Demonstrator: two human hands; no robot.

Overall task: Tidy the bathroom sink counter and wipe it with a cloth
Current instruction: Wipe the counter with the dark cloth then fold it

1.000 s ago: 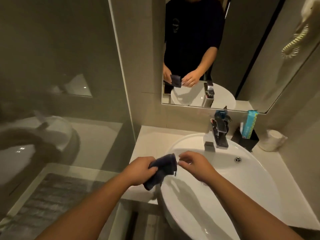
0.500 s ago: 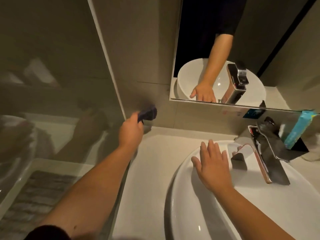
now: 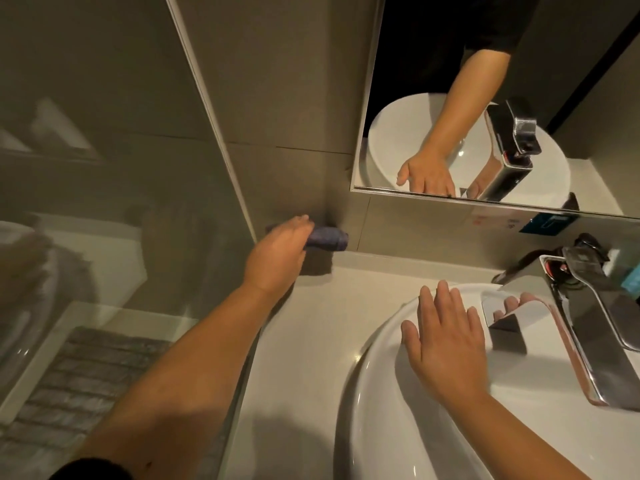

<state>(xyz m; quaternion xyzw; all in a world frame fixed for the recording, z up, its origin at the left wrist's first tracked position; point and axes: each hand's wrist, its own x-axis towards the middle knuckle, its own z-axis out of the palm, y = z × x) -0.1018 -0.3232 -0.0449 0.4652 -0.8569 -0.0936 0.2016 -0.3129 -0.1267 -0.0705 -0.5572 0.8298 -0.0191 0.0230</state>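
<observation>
Now, crumpled dark cloth (image 3: 325, 238), glossy oval basin (image 3: 398, 427)

Wall mirror (image 3: 433, 46), chrome faucet (image 3: 588, 327), grey bathmat (image 3: 86, 375)

Nothing reads clearly; the faucet (image 3: 585, 327) perhaps bears blurred red marks.

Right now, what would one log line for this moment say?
step: wiping | left hand: holds cloth at counter back corner by wall | right hand: flat, open on basin rim | tap: untouched
</observation>
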